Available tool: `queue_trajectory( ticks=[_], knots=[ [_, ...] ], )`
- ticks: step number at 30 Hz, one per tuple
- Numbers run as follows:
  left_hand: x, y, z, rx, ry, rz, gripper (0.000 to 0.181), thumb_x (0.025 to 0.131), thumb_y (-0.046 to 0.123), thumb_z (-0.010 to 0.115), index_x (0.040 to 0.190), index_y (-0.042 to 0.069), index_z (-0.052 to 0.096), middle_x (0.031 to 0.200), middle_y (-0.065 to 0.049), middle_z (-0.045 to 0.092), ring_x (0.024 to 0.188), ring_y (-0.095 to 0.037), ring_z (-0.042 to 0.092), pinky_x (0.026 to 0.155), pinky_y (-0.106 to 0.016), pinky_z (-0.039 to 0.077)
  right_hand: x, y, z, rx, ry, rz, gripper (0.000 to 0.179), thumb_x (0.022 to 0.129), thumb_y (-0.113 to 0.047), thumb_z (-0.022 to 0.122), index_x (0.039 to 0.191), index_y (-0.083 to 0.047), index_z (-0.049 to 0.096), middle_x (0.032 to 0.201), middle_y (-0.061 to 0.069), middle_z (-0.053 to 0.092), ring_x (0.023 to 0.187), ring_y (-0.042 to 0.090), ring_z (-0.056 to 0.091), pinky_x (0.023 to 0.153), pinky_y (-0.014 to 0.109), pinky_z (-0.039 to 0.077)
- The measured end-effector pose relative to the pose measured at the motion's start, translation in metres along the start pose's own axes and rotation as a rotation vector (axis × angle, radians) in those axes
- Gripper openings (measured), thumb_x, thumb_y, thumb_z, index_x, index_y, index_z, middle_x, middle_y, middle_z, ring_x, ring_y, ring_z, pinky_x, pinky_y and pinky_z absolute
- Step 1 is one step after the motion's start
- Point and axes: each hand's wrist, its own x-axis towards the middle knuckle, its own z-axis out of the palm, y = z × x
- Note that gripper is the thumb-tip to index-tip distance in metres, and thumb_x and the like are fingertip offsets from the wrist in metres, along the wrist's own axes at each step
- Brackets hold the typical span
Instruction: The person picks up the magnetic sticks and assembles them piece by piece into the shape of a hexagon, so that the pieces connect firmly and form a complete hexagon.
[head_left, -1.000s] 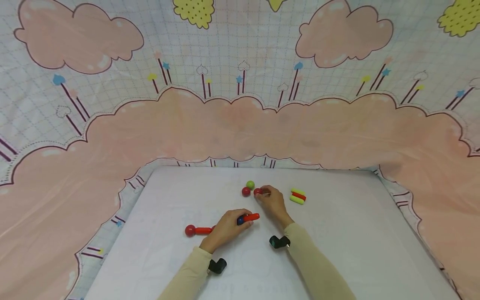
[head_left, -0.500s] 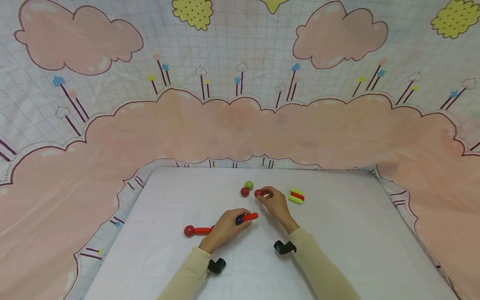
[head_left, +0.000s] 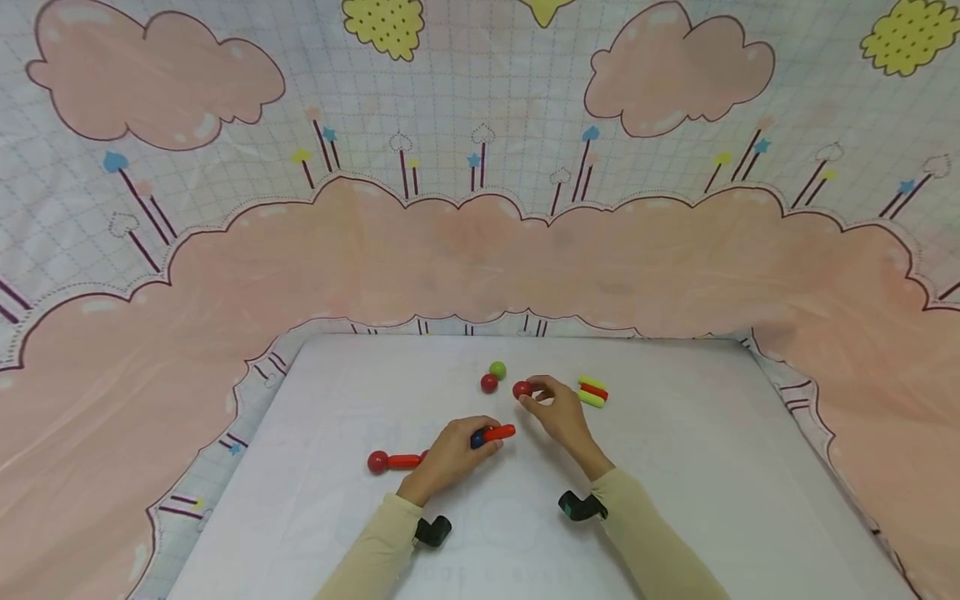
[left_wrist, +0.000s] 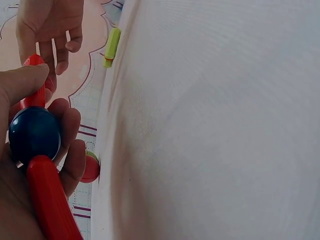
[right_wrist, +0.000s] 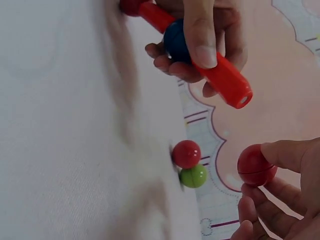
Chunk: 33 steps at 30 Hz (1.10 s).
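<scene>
My left hand (head_left: 448,454) grips a toy piece by its blue ball (left_wrist: 34,134), the thumb lying on a red rod (right_wrist: 227,82) that sticks out of it. A second red rod (left_wrist: 50,197) leaves the ball's other side and leads to a red ball (right_wrist: 131,6). Further left, another red ball (head_left: 378,462) with a rod (head_left: 405,461) runs behind the hand; whether it joins the held piece is hidden. Between thumb and fingertips, my right hand (head_left: 562,417) pinches a loose red ball (right_wrist: 256,165), apart from the rod's free end.
On the white table (head_left: 675,500), a red ball (head_left: 489,383) and a green ball (head_left: 498,369) lie side by side toward the back. Yellow-green and red rods (head_left: 592,392) lie together right of them. A patterned cloth (head_left: 480,258) hangs behind.
My right hand has drawn the pinched red ball back toward me and slightly right, away from the two balls on the table. My left hand has stayed nearly still.
</scene>
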Motion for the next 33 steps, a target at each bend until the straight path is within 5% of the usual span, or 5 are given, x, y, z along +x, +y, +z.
queue_trajectory(
  ticks=[33],
  knots=[
    [-0.001, 0.0, -0.001, -0.009, 0.005, -0.018, 0.031, 0.093, 0.032, 0.068, 0.121, 0.019, 0.066, 0.117, 0.001, 0.069, 0.104, -0.016, 0.061, 0.098, -0.043, 0.05, -0.04, 0.003, -0.01, 0.016, -0.043, -0.033, 0.031, 0.084, -0.024, 0.078, 0.111, -0.016, 0.067, 0.104, 0.0, 0.069, 0.097, 0.018, 0.059, 0.08, 0.031, 0.045]
  ],
)
